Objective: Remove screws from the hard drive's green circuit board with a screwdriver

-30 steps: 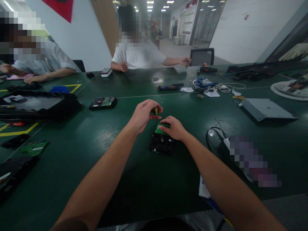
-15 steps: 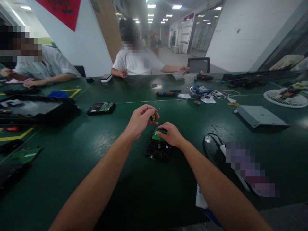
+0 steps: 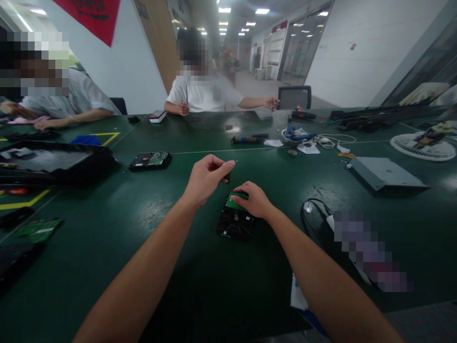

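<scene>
Head view: drive (image 3: 235, 224) flat on the surface (image 3: 193, 290), mid-frame, green board (image 3: 232, 206) face up at its far end. Looks metal-cased, so probably dense for its size, stiff, smooth enough to slide; board likely the fragile part. Best hold: bare side edges, off the board. Right hand (image 3: 254, 199) grasps the far right corner, thumb over the board. Left hand (image 3: 210, 178), just beyond and raised, pinches a dark bit (image 3: 227, 177), mostly hidden, can't tell what. Farther: grey box (image 3: 389, 171) right, second drive (image 3: 150, 161) left, cables (image 3: 303, 134) beyond.
</scene>
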Available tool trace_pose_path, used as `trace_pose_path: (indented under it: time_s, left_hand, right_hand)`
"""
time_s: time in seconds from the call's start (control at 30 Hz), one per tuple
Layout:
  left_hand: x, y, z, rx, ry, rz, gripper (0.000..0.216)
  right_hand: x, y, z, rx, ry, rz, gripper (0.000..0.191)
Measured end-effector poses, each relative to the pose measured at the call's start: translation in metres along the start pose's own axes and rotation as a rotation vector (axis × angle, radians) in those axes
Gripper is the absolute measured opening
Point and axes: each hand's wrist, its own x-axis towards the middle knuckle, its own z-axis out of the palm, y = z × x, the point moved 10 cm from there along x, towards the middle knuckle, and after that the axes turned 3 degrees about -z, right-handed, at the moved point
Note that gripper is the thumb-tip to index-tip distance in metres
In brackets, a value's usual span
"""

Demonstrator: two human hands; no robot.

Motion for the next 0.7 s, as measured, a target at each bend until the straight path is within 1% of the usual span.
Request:
trace_pose_path:
  time_s: [0.07, 0.1, 0.23, 0.33, 0.5, 0.6, 0.7]
  left_hand:
    - [0.0, 0.0, -0.001, -0.008, 0.011, 0.004, 0.041]
    - [0.0, -0.001, 0.001, -0.025, -0.003, 0.0, 0.042]
    - [-0.001, 0.0, 0.015, -0.139, -0.133, 0.0, 0.04]
    - [-0.001, 0.002, 0.019, -0.157, -0.18, 0.014, 0.037]
    - [-0.001, -0.006, 0.02, -0.351, -0.234, -0.109, 0.023]
    - [0.0, -0.007, 0.017, -0.375, -0.225, -0.127, 0.018]
    - [0.003, -0.008, 0.007, -0.273, -0.136, -0.088, 0.022]
  right_hand:
    - [0.0, -0.001, 0.001, -0.001, -0.007, -0.005, 0.029]
    - [0.001, -0.002, 0.001, 0.0, -0.007, -0.007, 0.028]
    - [0.001, -0.003, -0.001, 0.01, 0.012, -0.008, 0.027]
    - [0.0, -0.003, -0.001, 0.012, 0.015, -0.005, 0.027]
    - [0.0, -0.002, -0.001, 0.007, 0.009, -0.003, 0.027]
    - [0.0, 0.0, 0.0, 0.012, 0.005, -0.004, 0.027]
    - [0.0, 0.001, 0.0, 0.019, 0.003, -0.004, 0.027]
